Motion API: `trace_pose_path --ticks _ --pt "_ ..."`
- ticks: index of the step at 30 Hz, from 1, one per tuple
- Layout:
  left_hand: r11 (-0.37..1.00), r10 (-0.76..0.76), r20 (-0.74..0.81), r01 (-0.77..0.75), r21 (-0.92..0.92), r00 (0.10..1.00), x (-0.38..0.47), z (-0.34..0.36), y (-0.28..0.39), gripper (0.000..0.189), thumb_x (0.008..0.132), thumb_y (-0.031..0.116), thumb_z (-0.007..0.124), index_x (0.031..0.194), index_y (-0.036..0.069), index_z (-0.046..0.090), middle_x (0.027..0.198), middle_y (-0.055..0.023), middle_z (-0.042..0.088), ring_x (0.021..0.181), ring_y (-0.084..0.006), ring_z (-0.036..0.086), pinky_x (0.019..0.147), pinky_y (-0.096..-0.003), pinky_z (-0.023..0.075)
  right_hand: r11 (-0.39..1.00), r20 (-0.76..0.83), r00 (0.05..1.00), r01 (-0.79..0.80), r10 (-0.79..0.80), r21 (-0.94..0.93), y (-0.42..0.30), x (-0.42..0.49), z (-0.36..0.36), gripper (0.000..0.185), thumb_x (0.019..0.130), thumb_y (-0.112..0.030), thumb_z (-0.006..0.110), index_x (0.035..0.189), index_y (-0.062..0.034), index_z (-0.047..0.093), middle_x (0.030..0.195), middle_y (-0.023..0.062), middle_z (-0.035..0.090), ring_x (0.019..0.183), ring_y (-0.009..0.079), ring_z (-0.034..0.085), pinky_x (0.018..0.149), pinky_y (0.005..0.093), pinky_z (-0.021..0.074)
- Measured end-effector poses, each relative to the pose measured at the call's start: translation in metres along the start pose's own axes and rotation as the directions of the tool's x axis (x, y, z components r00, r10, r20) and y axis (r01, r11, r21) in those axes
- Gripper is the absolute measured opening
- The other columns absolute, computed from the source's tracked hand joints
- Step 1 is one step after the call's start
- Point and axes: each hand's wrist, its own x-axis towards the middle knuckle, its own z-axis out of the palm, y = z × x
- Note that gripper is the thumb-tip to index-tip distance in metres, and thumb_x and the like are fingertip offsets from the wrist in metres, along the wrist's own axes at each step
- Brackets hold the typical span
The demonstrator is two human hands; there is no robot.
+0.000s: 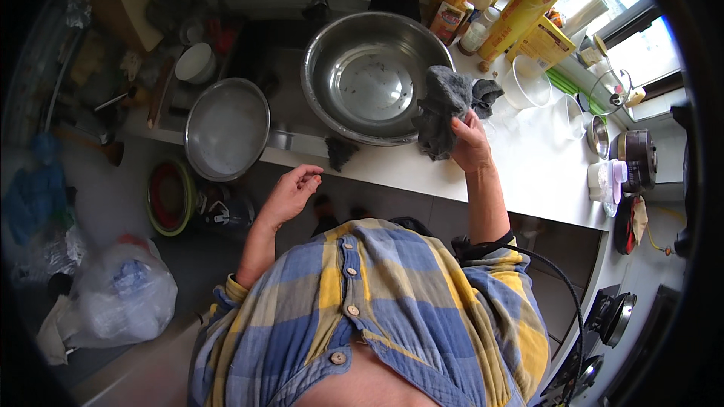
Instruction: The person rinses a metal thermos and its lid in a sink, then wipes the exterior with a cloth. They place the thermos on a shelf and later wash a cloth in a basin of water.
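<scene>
My right hand [474, 144] grips a crumpled dark grey cloth [447, 87] at the right rim of a large stainless steel basin [319, 107]. Inside the basin lie small dark specks. Another bunched dark grey cloth [486, 99] rests on the white counter just beyond that hand. My left hand [295, 192] holds nothing, its fingers loosely bent, in front of the counter's edge. A smaller dark cloth [341, 152] lies at this edge, below the basin. To the left, a shallow round metal pan [226, 130] juts over the counter's edge.
Behind the basin stands a faucet [317, 0]. A pump bottle [451, 14], a yellow tube [523, 11] and a clear plastic tub [527, 82] are at the back right. A white bowl [195, 63] sits at left. Below are a green-rimmed basin [169, 198] and a plastic bag [130, 299].
</scene>
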Motion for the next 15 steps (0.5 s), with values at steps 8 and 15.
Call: trace_pose_path --ticks 8,15 --pt "0.992 0.100 0.056 -0.095 -0.079 0.993 0.007 -0.050 -0.002 0.026 0.099 0.014 0.056 0.121 0.001 0.058 0.105 -0.0072 0.065 0.096 -0.0125 0.061 0.085 -0.0279 0.0498 0.980 -0.052 0.994 0.089 -0.099 -0.175 0.008 0.041 0.065 0.044 0.088 -0.011 0.065 0.127 0.0033 0.050 0.118 0.0127 0.063 0.107 0.0221 0.063 0.096 0.0361 0.0496" --pt "0.986 0.135 0.109 -0.123 -0.116 0.985 0.005 -0.096 -0.015 0.028 0.099 0.014 0.055 0.125 0.002 0.055 0.101 -0.0060 0.065 0.095 -0.0123 0.061 0.085 -0.0273 0.0493 0.987 -0.074 0.992 0.093 -0.103 -0.131 0.035 0.062 0.107 0.038 0.101 -0.023 0.054 0.131 -0.0003 0.050 0.123 0.0128 0.062 0.111 0.0234 0.062 0.098 0.0393 0.0497"
